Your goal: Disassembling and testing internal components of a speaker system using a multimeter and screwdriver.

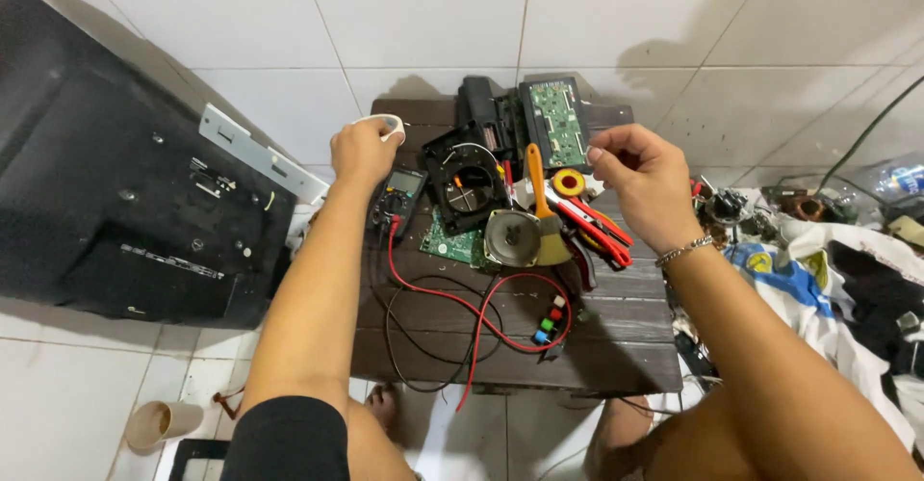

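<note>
The left hand (361,151) is closing its grip around a small white roll of tape (388,126), holding it up above the far left corner of the dark wooden worktop (616,337). The roll is peeking out past the fingers on the thumb side, its ring standing roughly on edge. The right hand (643,178) is hovering well apart to the right at about the same height, thumb and forefinger pinching together; whether anything thin is lying between them I cannot tell. So the roll is lying straight to the left of the right hand, and the left hand is the one holding it.

Below the left hand a black multimeter (398,195) is sitting with smooth red and black leads (452,312) curling across the slatted wood. Between the hands are lying a round metal speaker (510,238), a green circuit board (556,123), an orange-handled brush (541,207) and red-handled cutters (597,231). A flat black panel (115,182) is resting on the glossy white tiled floor (67,394) at left.
</note>
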